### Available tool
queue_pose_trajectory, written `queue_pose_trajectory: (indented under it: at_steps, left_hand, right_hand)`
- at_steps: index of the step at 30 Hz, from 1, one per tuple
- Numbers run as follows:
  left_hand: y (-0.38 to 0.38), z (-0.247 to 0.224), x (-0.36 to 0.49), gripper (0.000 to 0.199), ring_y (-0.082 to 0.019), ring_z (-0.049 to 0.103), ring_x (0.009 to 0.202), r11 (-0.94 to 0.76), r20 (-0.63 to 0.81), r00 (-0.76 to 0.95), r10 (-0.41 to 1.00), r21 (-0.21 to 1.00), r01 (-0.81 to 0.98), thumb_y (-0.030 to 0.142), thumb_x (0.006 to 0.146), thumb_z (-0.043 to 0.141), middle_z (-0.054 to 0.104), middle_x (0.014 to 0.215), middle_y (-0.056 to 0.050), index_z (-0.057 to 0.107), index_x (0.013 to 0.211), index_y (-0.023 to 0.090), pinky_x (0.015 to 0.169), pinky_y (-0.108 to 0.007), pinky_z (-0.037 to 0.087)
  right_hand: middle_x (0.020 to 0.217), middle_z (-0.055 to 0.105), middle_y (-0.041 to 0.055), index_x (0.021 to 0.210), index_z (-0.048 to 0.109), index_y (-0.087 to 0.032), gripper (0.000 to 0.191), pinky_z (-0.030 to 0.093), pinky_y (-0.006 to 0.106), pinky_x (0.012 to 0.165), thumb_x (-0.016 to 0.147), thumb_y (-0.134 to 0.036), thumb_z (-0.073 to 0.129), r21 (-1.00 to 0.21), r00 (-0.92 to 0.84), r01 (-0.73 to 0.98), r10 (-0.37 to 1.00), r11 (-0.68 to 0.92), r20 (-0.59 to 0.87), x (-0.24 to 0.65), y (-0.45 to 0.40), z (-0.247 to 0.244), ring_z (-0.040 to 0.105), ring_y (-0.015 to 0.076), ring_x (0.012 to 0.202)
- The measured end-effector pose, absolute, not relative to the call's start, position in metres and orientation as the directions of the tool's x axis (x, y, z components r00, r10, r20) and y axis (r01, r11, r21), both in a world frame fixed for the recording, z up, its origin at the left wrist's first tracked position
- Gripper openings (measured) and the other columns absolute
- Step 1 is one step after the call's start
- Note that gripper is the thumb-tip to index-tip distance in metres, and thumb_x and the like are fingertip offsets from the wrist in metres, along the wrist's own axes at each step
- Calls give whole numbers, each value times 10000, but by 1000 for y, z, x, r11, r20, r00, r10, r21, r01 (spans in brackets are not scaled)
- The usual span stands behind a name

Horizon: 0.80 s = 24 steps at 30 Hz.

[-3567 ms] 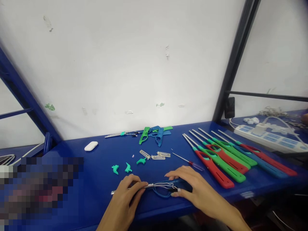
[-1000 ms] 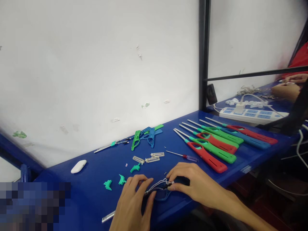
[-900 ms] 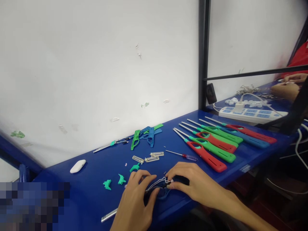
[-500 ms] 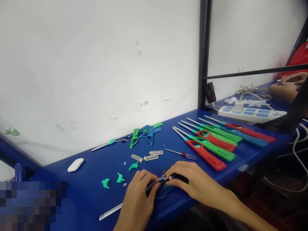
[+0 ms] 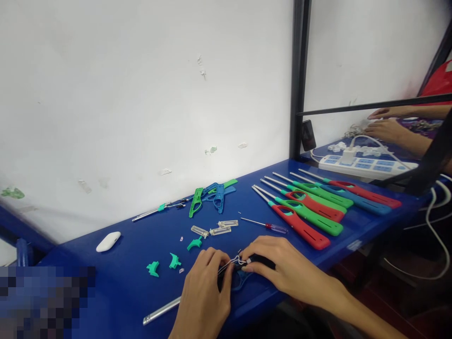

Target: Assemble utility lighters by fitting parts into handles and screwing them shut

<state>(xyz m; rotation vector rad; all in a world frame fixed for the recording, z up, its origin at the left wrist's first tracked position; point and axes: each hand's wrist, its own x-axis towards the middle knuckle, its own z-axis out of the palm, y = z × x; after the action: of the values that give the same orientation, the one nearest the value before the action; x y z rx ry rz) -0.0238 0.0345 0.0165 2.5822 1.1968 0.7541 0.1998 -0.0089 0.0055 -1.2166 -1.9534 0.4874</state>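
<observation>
Near the table's front edge, a partly assembled stick lighter [image 5: 162, 310] lies under both my hands. Its metal barrel sticks out to the left, and thin white and dark wires [image 5: 236, 259] run between my fingers. Part of a blue handle shell [image 5: 243, 279] shows below them. My left hand [image 5: 206, 287] is closed around the lighter where barrel and wires meet. With thumb and fingers pinched, my right hand [image 5: 273, 261] grips the handle end beside a black part; the fingertips hide the exact contact. Three green plastic collars [image 5: 174, 261] lie to the left.
Several finished stick lighters [image 5: 300, 226] lie at the right, with a screwdriver [image 5: 264, 225] beside them. Clear fuel tanks [image 5: 221, 230], handle shells [image 5: 196, 202] and a white case [image 5: 108, 241] are farther back. Another person's hands [image 5: 388, 129] work beyond the power strip [image 5: 367, 165].
My hands keep hold of the lighter and shift only slightly; the left fingers have straightened a little at the wires. The other person's hands have moved left.
</observation>
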Motion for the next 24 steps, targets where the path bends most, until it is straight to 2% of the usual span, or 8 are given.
queue_pose_trajectory:
  at_steps: [7, 11, 17, 24]
  left_hand:
    - [35, 18, -23, 197, -235, 691, 891, -659, 355, 556, 752, 375, 652, 256, 1061, 488, 709, 957, -36, 640, 937, 248, 756, -356, 530]
    - [36, 20, -24, 162, -238, 696, 914, -660, 342, 565, 751, 386, 645, 249, 1041, 541, 727, 976, -22, 680, 960, 264, 758, -355, 542]
    - [39, 18, -25, 216, -221, 704, 890, -666, 343, 570, 746, 398, 632, 244, 1051, 573, 744, 940, -10, 735, 912, 277, 770, -334, 546]
    - [39, 15, -22, 243, -220, 714, 864, -676, 386, 556, 736, 384, 629, 234, 1056, 544, 740, 914, -24, 719, 889, 252, 741, -324, 531]
  right_hand:
    - [1124, 798, -5, 1140, 752, -269, 147, 498, 298, 991, 1073, -359, 657, -653, -260, 586, 874, 481, 411, 200, -9, 6, 721, 198, 1064]
    - [1112, 802, -10, 1141, 753, -268, 140, 498, 283, 959, 1077, -342, 651, -645, -283, 581, 866, 497, 413, 200, -9, 8, 720, 190, 1044]
    - [1107, 805, -3, 1139, 758, -265, 156, 505, 292, 944, 1081, -352, 643, -625, -313, 583, 853, 519, 417, 200, -10, 9, 719, 195, 1040]
    - [1223, 783, 22, 1128, 769, -258, 170, 509, 320, 1048, 1084, -349, 632, -608, -342, 574, 835, 549, 432, 200, -9, 10, 712, 211, 1154]
